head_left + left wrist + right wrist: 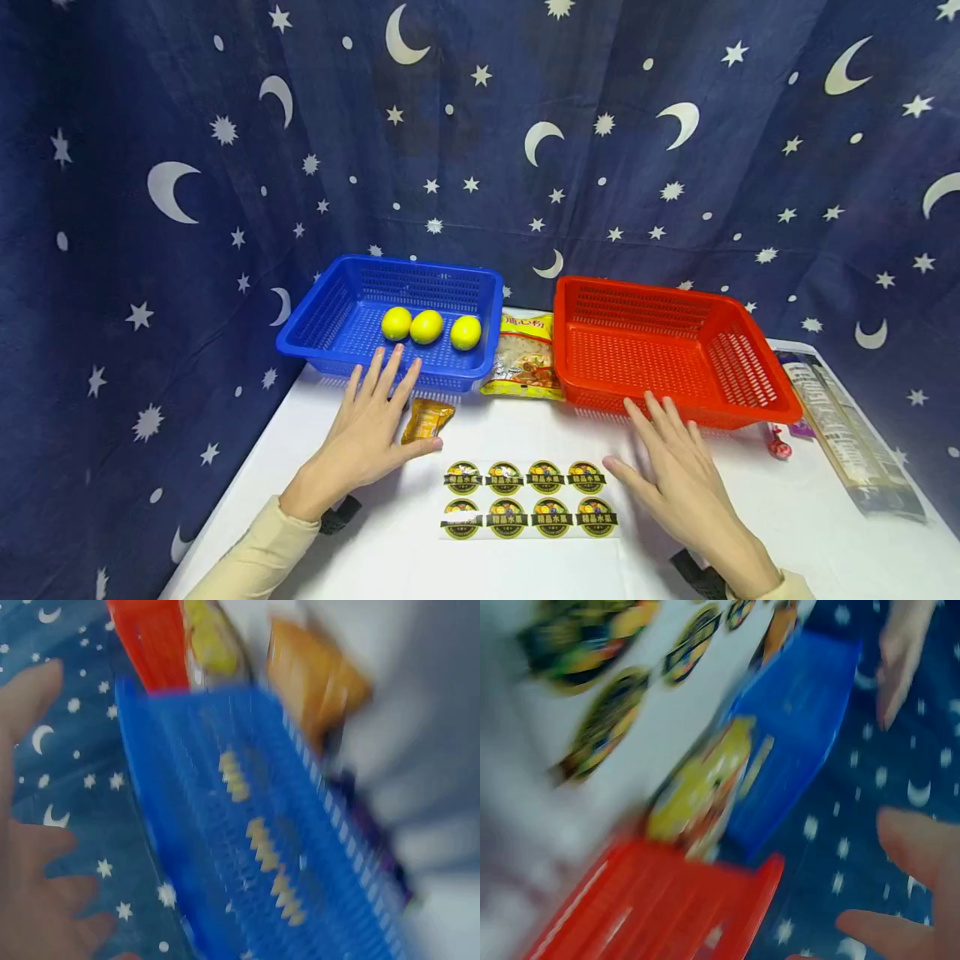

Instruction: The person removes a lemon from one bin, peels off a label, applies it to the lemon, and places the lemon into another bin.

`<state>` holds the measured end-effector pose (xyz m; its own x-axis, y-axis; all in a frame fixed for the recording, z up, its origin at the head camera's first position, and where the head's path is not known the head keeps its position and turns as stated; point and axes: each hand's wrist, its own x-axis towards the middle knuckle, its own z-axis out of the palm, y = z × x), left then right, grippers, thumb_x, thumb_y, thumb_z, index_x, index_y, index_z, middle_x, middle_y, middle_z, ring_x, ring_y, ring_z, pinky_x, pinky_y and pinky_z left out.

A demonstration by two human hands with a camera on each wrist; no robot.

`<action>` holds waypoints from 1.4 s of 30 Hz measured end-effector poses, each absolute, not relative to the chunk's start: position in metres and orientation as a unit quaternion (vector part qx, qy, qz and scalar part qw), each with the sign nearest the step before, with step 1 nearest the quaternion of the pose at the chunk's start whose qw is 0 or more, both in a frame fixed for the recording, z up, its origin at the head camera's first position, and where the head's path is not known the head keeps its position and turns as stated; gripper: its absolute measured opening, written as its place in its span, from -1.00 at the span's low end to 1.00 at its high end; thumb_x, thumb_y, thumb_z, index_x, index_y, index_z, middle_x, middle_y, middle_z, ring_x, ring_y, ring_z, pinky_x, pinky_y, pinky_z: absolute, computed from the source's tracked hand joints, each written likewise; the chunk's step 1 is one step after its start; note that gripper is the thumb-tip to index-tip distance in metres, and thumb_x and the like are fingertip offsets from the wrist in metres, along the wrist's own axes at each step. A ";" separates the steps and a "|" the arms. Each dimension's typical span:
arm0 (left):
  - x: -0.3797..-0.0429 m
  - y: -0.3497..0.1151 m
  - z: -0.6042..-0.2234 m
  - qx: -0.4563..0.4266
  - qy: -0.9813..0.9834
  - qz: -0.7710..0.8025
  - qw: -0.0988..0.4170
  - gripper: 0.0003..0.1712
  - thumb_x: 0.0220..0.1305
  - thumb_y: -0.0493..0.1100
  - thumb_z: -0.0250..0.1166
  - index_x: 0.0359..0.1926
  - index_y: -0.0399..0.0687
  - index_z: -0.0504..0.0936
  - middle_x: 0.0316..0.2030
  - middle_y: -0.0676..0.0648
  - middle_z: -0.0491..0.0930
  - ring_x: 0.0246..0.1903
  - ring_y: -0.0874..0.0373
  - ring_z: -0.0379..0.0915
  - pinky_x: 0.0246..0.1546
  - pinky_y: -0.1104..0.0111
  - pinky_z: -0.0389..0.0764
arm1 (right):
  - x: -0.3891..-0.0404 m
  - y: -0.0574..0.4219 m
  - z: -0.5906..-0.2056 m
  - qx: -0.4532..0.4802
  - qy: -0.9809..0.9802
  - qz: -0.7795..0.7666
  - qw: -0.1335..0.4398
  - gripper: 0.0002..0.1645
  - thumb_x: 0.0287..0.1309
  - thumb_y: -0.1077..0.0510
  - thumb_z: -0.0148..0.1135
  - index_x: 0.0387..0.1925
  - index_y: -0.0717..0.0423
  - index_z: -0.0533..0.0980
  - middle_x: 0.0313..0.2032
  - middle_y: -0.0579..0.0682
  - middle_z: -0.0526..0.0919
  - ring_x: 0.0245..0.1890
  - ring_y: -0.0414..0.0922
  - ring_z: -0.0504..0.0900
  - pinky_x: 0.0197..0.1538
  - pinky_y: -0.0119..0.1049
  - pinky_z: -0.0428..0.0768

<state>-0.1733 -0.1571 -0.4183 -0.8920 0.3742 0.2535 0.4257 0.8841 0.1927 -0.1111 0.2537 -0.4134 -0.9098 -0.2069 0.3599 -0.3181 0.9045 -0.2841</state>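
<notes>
My left hand [367,435] is spread with straight fingers over the table, its fingertips overlapping the front edge of the blue basket [315,354] in the head view. Three yellow lemons [426,327] lie in that basket. Close to its thumb is a small orange-brown wrapped snack [427,419]. My right hand [675,471], fingers extended and holding nothing, reaches toward the front of the red basket [637,358]. Between the hands lies a clear sheet of round black-and-gold stickers [547,500]. Both wrist views are blurred.
A yellow-ended food packet [522,354] lies between the two baskets. At the right, a red-wrapped lollipop [780,446] and a long clear plastic package [851,433] lie on the white table [465,575]. A dark star-and-moon curtain [480,150] hangs behind.
</notes>
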 end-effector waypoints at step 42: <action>-0.417 -0.093 -0.387 -0.325 -0.921 -0.085 -0.198 -0.11 0.10 0.03 0.58 0.45 0.13 0.45 0.43 -0.06 0.46 0.43 -0.06 0.36 0.49 0.02 0.33 | -0.248 0.118 -0.420 0.219 -0.926 0.287 0.111 -0.35 0.39 -0.25 0.20 0.29 0.08 0.55 0.35 0.26 0.50 0.43 0.19 0.44 0.43 0.19 0.40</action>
